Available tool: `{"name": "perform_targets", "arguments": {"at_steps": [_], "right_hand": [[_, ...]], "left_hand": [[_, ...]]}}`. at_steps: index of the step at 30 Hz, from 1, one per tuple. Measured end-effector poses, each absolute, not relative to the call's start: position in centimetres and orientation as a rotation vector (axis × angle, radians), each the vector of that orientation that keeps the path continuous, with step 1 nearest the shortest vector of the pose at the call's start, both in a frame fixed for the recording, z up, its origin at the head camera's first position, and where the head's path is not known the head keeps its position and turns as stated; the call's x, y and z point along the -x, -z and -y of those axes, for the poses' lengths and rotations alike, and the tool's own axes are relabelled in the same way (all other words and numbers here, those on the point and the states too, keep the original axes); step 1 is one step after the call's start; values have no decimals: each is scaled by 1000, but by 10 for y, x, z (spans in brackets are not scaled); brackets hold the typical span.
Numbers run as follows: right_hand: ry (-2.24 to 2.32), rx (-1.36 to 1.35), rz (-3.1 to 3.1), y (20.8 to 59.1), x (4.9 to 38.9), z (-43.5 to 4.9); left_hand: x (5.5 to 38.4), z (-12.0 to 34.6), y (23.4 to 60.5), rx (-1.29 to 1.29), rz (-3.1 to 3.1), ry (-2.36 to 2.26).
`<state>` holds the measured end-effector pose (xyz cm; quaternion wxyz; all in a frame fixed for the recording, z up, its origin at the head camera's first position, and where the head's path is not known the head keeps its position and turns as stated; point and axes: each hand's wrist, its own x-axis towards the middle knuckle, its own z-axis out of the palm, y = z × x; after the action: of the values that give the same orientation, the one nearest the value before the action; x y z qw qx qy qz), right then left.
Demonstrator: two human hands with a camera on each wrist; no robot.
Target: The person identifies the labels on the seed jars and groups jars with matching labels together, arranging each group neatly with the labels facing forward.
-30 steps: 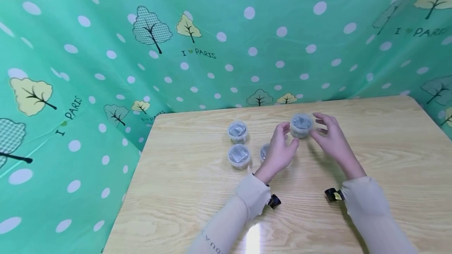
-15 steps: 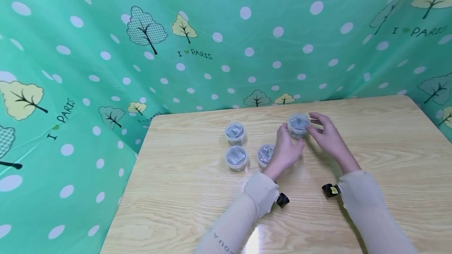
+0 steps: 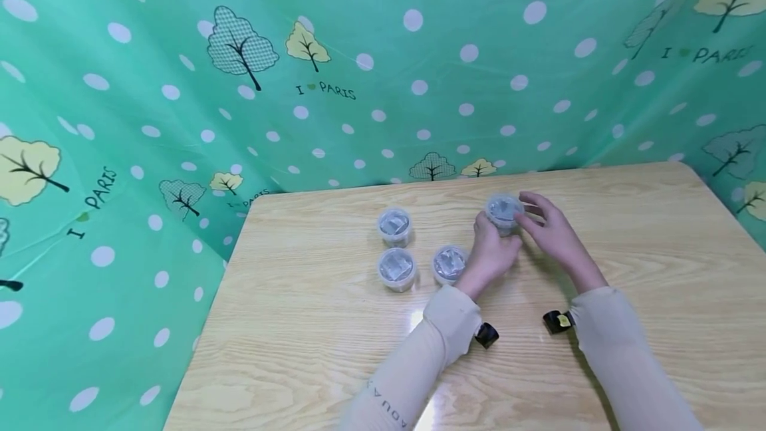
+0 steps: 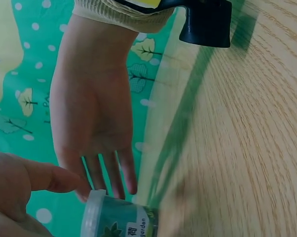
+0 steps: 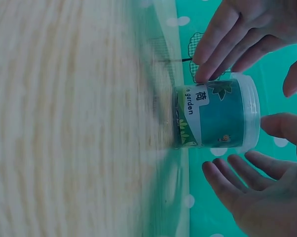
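Observation:
A small clear plastic tub (image 3: 504, 208) with a lid stands at the back of the table, between both hands. Its side carries a printed label (image 5: 193, 106) reading "garden". My left hand (image 3: 492, 251) is at the tub's left and front, and in the right wrist view its straight fingers meet the tub's side. From the right, my right hand (image 3: 552, 231) has its thumb at the lid's rim, while its other fingers extend loosely alongside. Just left of my left hand is a matching tub (image 3: 449, 263), partly covered by the wrist.
Two more lidded tubs stand further left, a rear one (image 3: 394, 226) and a front one (image 3: 397, 269). The wooden table (image 3: 287, 324) ends at the back against a green dotted curtain (image 3: 335, 118). A black wrist camera (image 3: 558, 322) juts from the right sleeve.
My left hand has moved right, from beside the tub up against it, uncovering more of the tub by its wrist. The right thumb has come onto the rim. The head view has shifted slightly.

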<state>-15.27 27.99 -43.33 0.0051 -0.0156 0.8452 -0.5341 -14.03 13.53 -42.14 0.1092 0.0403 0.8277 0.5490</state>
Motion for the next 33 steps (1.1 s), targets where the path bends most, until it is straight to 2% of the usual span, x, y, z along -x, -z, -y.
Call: {"name": "perform_targets", "arguments": {"at_steps": [12, 24, 33], "right_hand": [[1659, 98, -2673, 430, 147, -278], [1645, 92, -2849, 402, 132, -264], [1696, 106, -2845, 388, 123, -254]], "left_hand": [[137, -137, 420, -151, -2500, -1652], [129, -126, 401, -231, -2755, -1522], [129, -112, 391, -201, -2697, -1707]]}}
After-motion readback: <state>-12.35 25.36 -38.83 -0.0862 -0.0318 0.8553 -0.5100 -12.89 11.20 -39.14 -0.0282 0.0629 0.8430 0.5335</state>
